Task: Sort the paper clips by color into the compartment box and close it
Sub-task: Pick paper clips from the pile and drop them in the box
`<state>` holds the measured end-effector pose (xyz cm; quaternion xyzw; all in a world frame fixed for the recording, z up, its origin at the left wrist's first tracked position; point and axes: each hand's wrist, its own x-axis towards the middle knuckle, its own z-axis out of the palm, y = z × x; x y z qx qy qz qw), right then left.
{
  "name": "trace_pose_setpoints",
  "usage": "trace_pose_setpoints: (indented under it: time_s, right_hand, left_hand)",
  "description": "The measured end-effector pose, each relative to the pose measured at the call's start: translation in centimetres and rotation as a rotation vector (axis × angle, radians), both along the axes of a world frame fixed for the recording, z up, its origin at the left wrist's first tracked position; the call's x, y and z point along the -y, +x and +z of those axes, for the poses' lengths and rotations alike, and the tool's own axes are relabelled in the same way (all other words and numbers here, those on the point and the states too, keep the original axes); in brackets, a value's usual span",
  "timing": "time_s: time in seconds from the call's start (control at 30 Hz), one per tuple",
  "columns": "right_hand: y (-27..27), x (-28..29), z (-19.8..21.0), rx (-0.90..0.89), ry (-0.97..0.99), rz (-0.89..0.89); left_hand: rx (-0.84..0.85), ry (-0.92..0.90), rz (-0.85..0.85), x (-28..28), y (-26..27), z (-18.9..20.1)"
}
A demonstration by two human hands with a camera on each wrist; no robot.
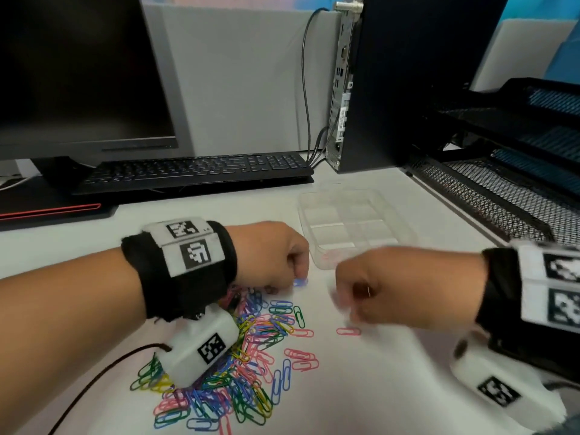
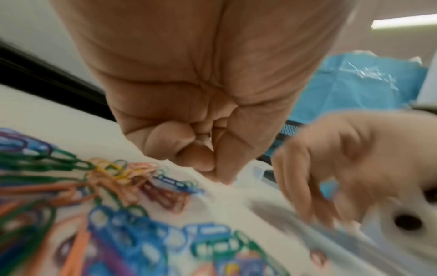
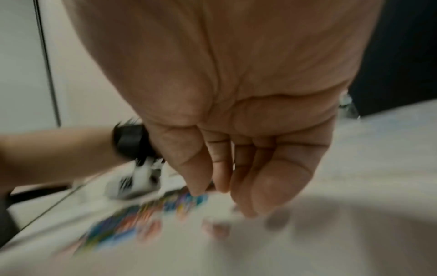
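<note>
A heap of mixed-colour paper clips lies on the white desk, under and in front of my left wrist. My left hand is curled at the heap's far edge. Its thumb and forefinger pinch a blue paper clip just above the desk. The left wrist view shows that pinch closed tight over the clips. My right hand is blurred and hovers with its fingers hanging loosely down above a lone pink clip. I see nothing between them. The clear compartment box stands open just beyond both hands, with something pink in its nearest cell.
A black keyboard and monitor stand at the back left. A computer tower is behind the box, and black mesh trays are at the right. A few pink clips lie right of the heap.
</note>
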<state>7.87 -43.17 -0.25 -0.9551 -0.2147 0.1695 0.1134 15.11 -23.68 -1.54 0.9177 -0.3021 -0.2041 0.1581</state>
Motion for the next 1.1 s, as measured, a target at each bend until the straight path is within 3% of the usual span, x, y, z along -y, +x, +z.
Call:
trace_pose_setpoints:
  time_s: [0.13,0.53,0.7,0.87,1.1]
  right_hand:
    - [-1.3,-0.6,-2.6,0.032,-0.061,0.016]
    - [-1.7,-0.5,-2.8,0.048,0.006,0.049]
    - [-0.7,-0.2,-0.8,0.058,0.044,0.028]
    - [4.2,1.2,3.5,0.157,0.303,-0.2]
    - [6.9,0.6,2.1,0.216,0.153,-0.247]
  left_hand:
    - [-0.025,-0.09,0.064,0.3,2.0,1.3]
    - [0.11,-0.203,0.188,3.6,7.0,2.0]
    - [0.132,-0.019,0.115,1.2,5.9,2.1]
    - [0.122,0.187,0.065,-1.0,4.2,1.4]
    - [0.191,0.265,0.053,0.4,2.8,-0.1]
